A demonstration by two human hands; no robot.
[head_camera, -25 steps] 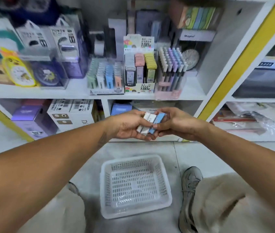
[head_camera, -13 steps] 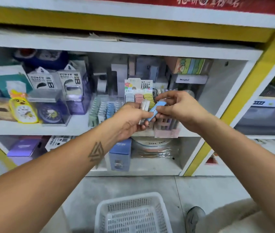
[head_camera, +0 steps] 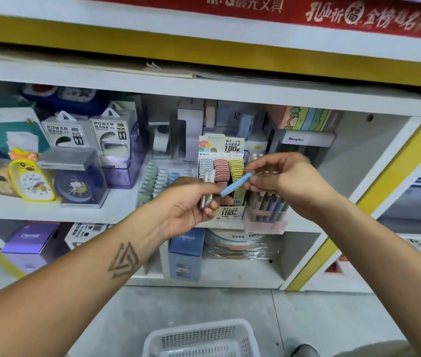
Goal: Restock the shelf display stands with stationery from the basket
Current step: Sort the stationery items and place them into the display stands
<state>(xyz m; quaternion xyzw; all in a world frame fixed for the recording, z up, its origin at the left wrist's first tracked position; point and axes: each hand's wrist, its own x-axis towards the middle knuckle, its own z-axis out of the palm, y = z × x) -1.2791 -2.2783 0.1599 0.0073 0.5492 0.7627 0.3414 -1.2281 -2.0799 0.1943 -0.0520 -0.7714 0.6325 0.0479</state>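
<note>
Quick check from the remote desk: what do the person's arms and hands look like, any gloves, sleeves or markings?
Both forearms are bare, with no sleeves in view. The left hand and right hand wear no gloves, and no rings, watch or bracelet can be seen. The left forearm carries a dark tattoo of interlocking triangle outlines near the wrist. No marking shows on the right forearm.

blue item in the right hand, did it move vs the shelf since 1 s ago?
Yes. The blue item, pinched by the right hand, rose from below the middle shelf board to in front of the lead-refill display box on it.
</note>
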